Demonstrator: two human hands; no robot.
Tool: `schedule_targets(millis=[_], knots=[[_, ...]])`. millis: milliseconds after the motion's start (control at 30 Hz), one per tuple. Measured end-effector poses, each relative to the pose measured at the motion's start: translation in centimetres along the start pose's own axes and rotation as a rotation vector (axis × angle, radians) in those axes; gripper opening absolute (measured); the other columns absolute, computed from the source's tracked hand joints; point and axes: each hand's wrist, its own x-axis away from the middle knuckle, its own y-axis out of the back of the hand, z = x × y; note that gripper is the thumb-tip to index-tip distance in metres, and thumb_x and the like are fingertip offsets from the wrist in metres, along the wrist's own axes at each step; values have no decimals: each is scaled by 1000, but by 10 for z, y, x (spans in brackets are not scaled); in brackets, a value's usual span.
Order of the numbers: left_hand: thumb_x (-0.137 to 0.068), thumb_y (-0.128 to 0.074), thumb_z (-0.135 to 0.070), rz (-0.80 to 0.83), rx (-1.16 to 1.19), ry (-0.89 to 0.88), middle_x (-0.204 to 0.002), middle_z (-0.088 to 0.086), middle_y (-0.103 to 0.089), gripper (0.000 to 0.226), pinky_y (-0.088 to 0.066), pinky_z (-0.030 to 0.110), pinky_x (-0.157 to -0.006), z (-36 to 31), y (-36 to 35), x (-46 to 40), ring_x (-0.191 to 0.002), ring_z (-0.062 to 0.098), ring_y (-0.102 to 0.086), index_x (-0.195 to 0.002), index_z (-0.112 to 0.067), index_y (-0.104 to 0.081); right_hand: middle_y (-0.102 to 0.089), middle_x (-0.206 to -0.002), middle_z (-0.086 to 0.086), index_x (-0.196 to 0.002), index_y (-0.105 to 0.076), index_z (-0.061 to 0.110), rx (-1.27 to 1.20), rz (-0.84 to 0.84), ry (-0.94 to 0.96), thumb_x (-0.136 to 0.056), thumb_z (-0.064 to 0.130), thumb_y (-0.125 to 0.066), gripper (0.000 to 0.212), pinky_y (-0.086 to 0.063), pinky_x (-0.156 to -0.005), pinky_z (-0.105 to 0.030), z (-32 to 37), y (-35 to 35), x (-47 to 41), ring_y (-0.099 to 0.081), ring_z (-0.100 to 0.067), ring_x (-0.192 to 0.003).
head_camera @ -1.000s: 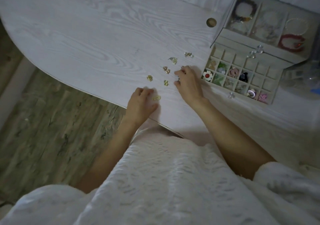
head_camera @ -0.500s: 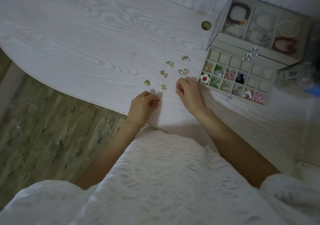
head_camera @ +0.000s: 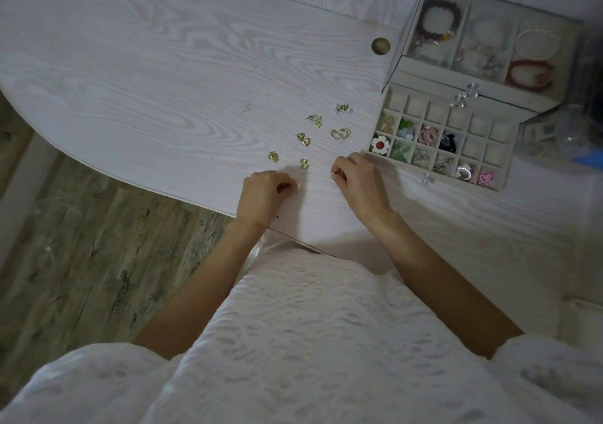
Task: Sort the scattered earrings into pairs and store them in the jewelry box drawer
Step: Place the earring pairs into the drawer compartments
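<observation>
Change against half a second ago: both hands sit a little nearer the table's front edge; the loose earrings lie as they did.

Table (head_camera: pixel 163 64): pale wood grain, curved front edge, round hole (head_camera: pixel 380 45) near the box.

Left hand (head_camera: pixel 261 195): knuckles up at the front edge, fingers curled, thumb and forefinger pressed together on a small pale item (head_camera: pixel 297 187), too small to identify.

Loose earrings, left to right:
- gold stud (head_camera: pixel 273 156), alone, farthest left.
- gold stud (head_camera: pixel 304 163), just beyond the gap between the hands.
- triangle pair (head_camera: pixel 303 138), two gold pieces touching, set running from far-left to near-right.
- gold pair with a dark post (head_camera: pixel 315 120), post pointing left.
- gold hoop pair (head_camera: pixel 341 133), side by side, long axis left to right.
- pearl-tipped pair (head_camera: pixel 343 107), farthest from the person.

Right hand (head_camera: pixel 359 182): fingers curled, fingertips pinching a small silver ring-shaped piece (head_camera: pixel 334 173); orientation cannot be told.

Jewelry box (head_camera: pixel 489 94): right side of table, bracelets in the upper tray under a clear lid.

Drawer (head_camera: pixel 437 144): pulled out toward the person, gridded; near-left cells filled, among them a red-centred white flower earring (head_camera: pixel 379 145). Clear knob (head_camera: pixel 425 178) on its front.
</observation>
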Motion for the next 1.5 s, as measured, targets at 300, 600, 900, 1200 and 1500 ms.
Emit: schedule_targets(millis=[300, 600, 900, 1200, 1500], knots=[[-80, -70, -16, 8, 242, -155, -83, 3, -74, 6, -56, 34, -71, -48, 4, -31, -73, 14, -69, -85, -17, -74, -68, -81, -7, -86, -71, 10, -194, -99, -199, -81, 10, -69, 6, -44, -66, -22, -17, 21, 14, -58, -14, -71], [-81, -66, -12, 22, 66, -473, -85, 11, -73, 11, -53, 34, -72, -145, -22, -149, -73, 25, -66, -89, -12, -74, -68, -77, 4, -88, -72, 14, -377, -385, -496, -79, 16, -72, 9, -43, -66, -4, -53, 68, 48, -60, -7, -70], [-88, -52, -6, 173, -181, -620, -111, 16, -68, 23, -51, 40, -86, -146, -45, -172, -96, 34, -64, -101, -6, -71, -71, -83, -5, -90, -70, 9, -444, -455, -498, -81, 12, -70, 10, -50, -74, -18, -64, 81, 37, -62, -12, -75], [-82, -65, -20, 46, -141, -442, -112, 9, -65, 32, -48, 39, -80, -109, -43, -133, -102, 31, -55, -113, -12, -63, -63, -94, -11, -95, -64, 6, -127, -435, -292, -90, 9, -55, 11, -37, -71, -15, -69, 97, -29, -51, -11, -82], [-84, -64, -23, 96, 26, -277, -105, 7, -67, 41, -47, 35, -80, -102, -49, -114, -97, 26, -60, -125, -22, -57, -66, -99, -18, -103, -62, 2, 124, -289, -239, -90, -1, -45, 22, -44, -75, -34, -77, 81, -66, -60, -28, -89]])
